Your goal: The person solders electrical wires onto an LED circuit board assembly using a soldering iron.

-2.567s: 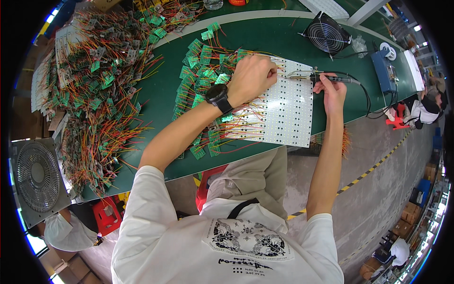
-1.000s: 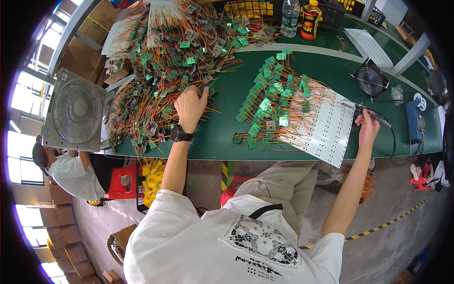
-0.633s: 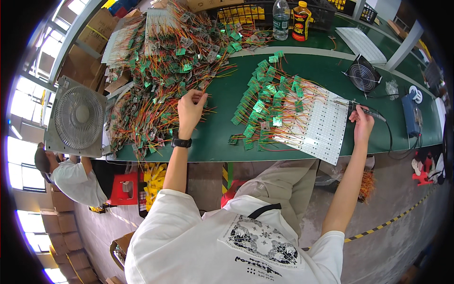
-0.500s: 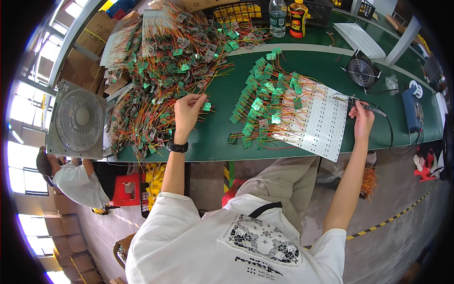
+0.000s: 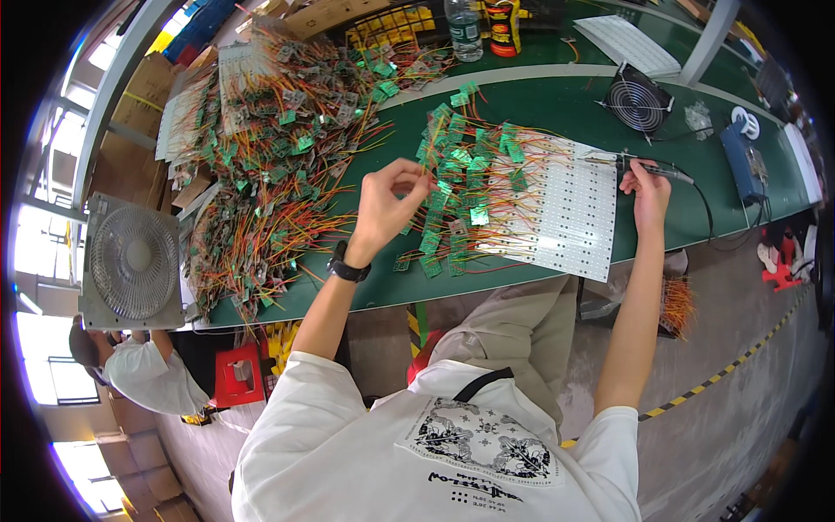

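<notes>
My left hand is closed in a pinch at the left edge of the spread of green circuit boards. Between its fingertips is a small wired circuit board, partly hidden by the fingers, with thin red and yellow wires sticking up. My right hand is wrapped round a soldering iron, its tip pointing left over the top right part of a white perforated panel. Red and yellow wires run from the panel's left side to the rows of green boards.
A tall heap of wired boards covers the bench's left side. A fan stands at the left edge, a small black fan at the back right. Behind are a water bottle, a yellow-and-black bottle and a blue box.
My left hand has moved right, from beside the heap to the laid-out boards, carrying the small wired board. My right hand still holds the soldering iron by the panel. The whole view has shifted slightly.
</notes>
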A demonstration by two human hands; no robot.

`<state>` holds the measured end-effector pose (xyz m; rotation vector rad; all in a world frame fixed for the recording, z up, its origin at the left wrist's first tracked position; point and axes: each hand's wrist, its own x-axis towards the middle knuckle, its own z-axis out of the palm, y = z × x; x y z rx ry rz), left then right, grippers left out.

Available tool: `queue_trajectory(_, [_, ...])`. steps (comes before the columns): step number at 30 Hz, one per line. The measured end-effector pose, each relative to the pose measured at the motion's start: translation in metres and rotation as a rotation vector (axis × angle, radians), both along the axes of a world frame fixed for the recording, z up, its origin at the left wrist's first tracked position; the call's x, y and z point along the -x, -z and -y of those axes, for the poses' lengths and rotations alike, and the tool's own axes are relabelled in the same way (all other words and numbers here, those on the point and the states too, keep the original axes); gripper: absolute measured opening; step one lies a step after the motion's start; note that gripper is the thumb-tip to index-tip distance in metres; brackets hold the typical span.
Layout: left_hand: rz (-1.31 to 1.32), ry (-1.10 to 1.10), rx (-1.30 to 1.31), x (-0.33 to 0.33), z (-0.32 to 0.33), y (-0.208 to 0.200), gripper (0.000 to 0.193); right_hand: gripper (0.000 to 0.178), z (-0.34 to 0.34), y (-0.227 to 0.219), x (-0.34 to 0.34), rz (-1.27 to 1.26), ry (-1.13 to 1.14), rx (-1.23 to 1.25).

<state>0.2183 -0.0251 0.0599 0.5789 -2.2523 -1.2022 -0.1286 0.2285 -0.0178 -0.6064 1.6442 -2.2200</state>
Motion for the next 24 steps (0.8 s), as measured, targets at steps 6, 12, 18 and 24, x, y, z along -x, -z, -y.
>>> queue_trajectory(6, [-0.065, 0.106, -0.166, 0.078, -0.018, -0.011, 0.021, 0.017, 0.004, 0.001, 0.000, 0.015, -0.025, 0.008])
queue_trajectory(12, [-0.197, 0.385, -0.341, 0.139, -0.028, -0.010, 0.023, 0.018, 0.000, -0.002, 0.000, 0.003, 0.010, -0.006])
queue_trajectory(18, [-0.055, 0.443, -0.397, 0.167, -0.036, -0.004, 0.021, 0.017, 0.003, -0.002, 0.001, 0.007, -0.003, -0.006])
queue_trajectory(24, [-0.295, 0.561, -0.593, 0.143, -0.062, -0.045, 0.015, 0.017, 0.001, 0.000, 0.005, 0.025, 0.023, -0.026])
